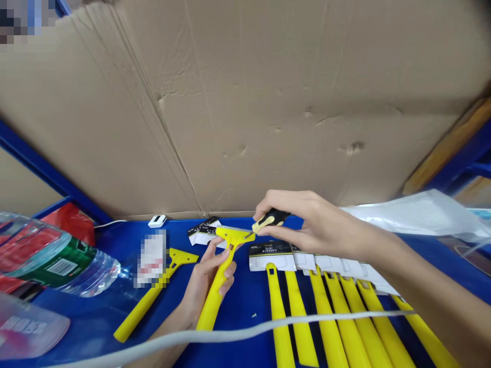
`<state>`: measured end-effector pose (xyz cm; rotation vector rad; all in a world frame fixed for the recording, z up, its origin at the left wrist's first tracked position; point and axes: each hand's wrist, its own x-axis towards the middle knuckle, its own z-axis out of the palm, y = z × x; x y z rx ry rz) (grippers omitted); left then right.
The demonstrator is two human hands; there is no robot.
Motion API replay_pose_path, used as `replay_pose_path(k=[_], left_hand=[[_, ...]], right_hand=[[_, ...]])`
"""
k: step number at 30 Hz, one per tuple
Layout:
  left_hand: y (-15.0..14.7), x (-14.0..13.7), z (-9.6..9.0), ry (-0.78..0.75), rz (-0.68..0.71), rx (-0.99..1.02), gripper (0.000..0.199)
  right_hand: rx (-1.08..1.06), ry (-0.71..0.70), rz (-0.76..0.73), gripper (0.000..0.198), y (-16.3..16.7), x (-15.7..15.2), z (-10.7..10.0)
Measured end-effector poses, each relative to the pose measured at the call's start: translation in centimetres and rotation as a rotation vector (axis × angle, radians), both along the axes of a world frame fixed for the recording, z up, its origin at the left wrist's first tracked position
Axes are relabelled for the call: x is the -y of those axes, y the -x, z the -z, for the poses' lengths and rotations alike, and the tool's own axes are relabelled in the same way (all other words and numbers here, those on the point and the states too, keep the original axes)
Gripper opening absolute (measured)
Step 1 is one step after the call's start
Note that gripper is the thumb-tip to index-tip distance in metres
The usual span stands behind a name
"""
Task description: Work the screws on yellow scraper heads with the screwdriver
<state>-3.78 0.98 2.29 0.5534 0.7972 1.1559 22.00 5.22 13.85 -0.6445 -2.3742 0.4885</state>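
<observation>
Your left hand [210, 271] curls around the smooth yellow handle of a T-shaped scraper [219, 283], held over the glossy blue table [245, 291] with its broad head up. Your right hand [303, 220] pinches a stubby screwdriver [270, 219], its bulbous grip black and cream, its thin metal shank at the head's right end. To the right, tapered yellow handles [282, 317] extend from flat printed cards [270, 255]; leftward lie another scraper [143, 306] and a clear plastic bottle [65, 260].

Yellow scraper [214, 299], black-and-cream screwdriver handle [271, 219], blue tabletop [242, 299], brown cardboard [268, 102]
</observation>
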Motion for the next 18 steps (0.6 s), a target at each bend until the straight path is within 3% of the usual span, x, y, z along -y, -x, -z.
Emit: replay_pose_path(k=[4,9,14,18], left_hand=[[0.07,0.09,0.08,-0.014,0.026,0.026,0.044],[0.04,-0.12,0.36,-0.021,0.026,0.022,0.046],[-0.28,-0.22,0.75,-0.063,0.039,-0.051,0.051],[-0.48,-0.17,0.38,-0.012,0.003,-0.066,0.052]], right_hand=[[0.015,-0.05,0.067,0.019,0.17,0.04,0.21],[-0.024,0.0,0.012,0.019,0.14,0.11,0.43],[-0.051,-0.098,0.03,0.019,0.1,-0.01,0.6],[-0.015,-0.049,0.018,0.019,0.2,0.16,0.5]])
